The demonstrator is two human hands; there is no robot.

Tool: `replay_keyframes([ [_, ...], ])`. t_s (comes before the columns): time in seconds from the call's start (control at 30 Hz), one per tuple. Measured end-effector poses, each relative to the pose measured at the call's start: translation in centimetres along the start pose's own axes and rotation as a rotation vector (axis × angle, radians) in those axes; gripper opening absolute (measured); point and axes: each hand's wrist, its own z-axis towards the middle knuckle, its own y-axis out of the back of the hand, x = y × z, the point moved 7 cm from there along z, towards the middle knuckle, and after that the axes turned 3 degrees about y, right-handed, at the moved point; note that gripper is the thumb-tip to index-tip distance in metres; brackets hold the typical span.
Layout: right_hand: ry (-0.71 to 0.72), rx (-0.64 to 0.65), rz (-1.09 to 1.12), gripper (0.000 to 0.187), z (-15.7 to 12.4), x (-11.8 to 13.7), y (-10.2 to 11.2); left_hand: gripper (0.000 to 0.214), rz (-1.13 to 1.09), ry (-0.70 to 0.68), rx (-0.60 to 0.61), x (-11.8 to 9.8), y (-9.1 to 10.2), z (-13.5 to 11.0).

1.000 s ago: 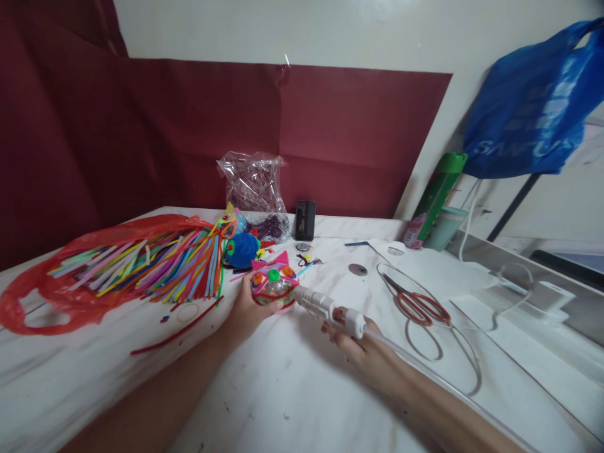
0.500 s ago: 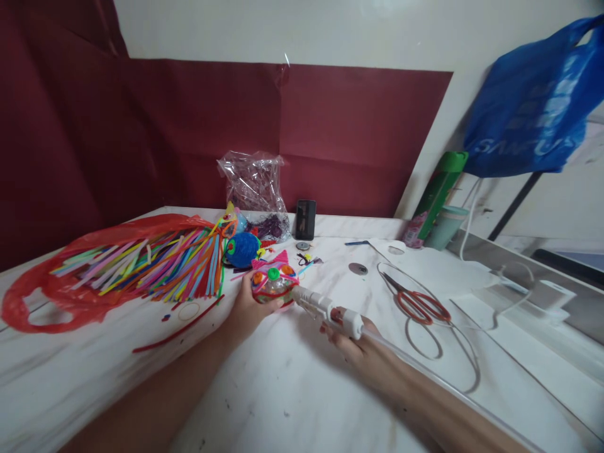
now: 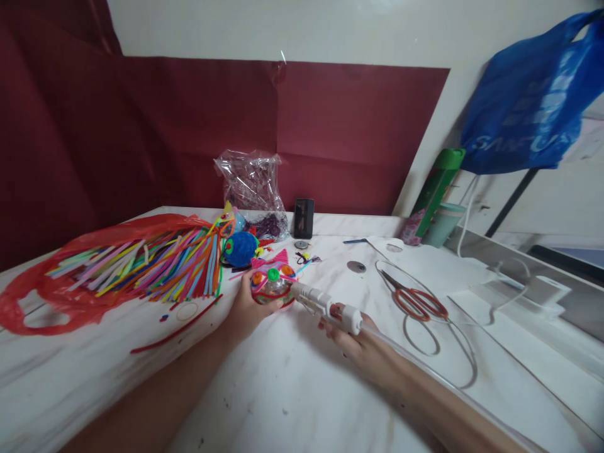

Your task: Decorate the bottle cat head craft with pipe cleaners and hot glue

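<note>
The person's left hand (image 3: 249, 307) is curled round the left side of a round pink craft piece (image 3: 274, 290), its thumb lying along the lower front edge. The piece has a see-through middle, orange and green discs on its front and a pink pointed part on top; it sits low near the middle of the surface (image 3: 264, 390). The right hand (image 3: 352, 345) is closed around a white glue gun (image 3: 314, 300), though some of its fingers are hidden. The gun's nozzle is at the right side of the piece, and whether it touches cannot be told. A clear rod (image 3: 425, 363) runs from the gun's rear back over the forearm

Just behind the piece lies a blue wound ball (image 3: 240, 250), with a dark phone (image 3: 304, 218) propped upright farther back. To the left, many coloured pipe cleaners (image 3: 155, 261) lie on a red plastic bag (image 3: 97, 311). To the right, orange-handled scissors (image 3: 419, 303) rest open beside a looped pale cord (image 3: 473, 371)
</note>
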Motion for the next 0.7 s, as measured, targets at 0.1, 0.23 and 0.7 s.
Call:
replay_keyframes([
  [0.1, 0.016, 0.015, 0.005, 0.016, 0.05, -0.06, -0.02, 0.092, 0.015, 0.001, -0.005, 0.14, 0.05, 0.05],
  [0.23, 0.034, 0.004, -0.036, 0.018, 0.14, -0.21, 0.12, 0.089, 0.007, -0.014, -0.025, 0.05, 0.13, 0.04],
  [0.7, 0.018, -0.01, -0.013, 0.018, -0.01, 0.24, -0.09, 0.086, 0.021, -0.008, -0.036, -0.29, 0.04, -0.16],
])
